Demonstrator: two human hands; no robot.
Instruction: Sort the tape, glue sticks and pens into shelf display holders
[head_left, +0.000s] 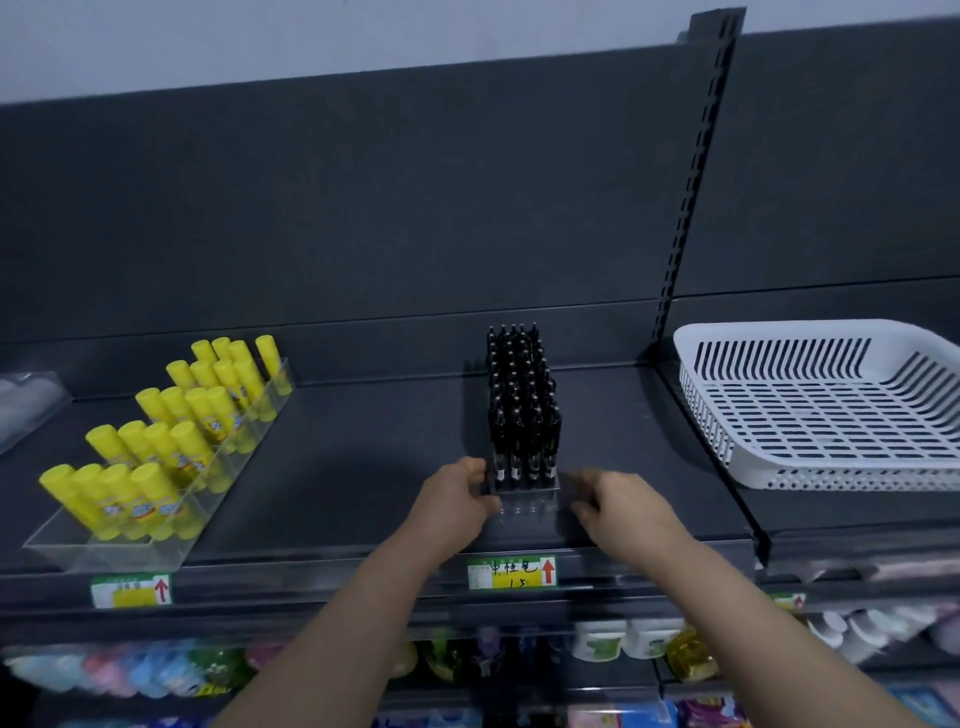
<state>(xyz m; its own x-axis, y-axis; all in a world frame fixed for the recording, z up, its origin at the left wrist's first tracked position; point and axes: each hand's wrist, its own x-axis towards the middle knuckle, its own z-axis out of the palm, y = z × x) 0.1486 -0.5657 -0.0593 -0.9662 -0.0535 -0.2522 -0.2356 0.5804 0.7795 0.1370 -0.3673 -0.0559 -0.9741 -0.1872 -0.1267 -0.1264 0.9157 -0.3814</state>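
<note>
Nearest, at 6 o'clock, the goods (623, 642) on the lower shelf are a blur of colours, too smeared to name. Above them the shelf (363, 467) edge carries a label (511, 571) with handwritten characters, "1.5" and a red arrow. A second label (130, 590) at 8 o'clock has the same arrow, but its writing cannot be read.

The left hand (457, 499) grips the front left corner of the clear pen holder (524, 501), fingers curled round its side. The right hand (613, 501) is just at 3 o'clock of the holder with curled, blurred fingers. Whether they touch it I cannot tell. The black pens (522, 405) stand packed upright in the holder, mid-shelf.

At 9 o'clock of the pens, yellow glue sticks (156, 441) lean in a clear stepped tray (104, 551), their print unreadable. A clear pack (26, 405) is cut off by the left edge. At 3 o'clock a white slotted basket (821, 405) runs out of frame, beyond a slotted post (696, 171).
</note>
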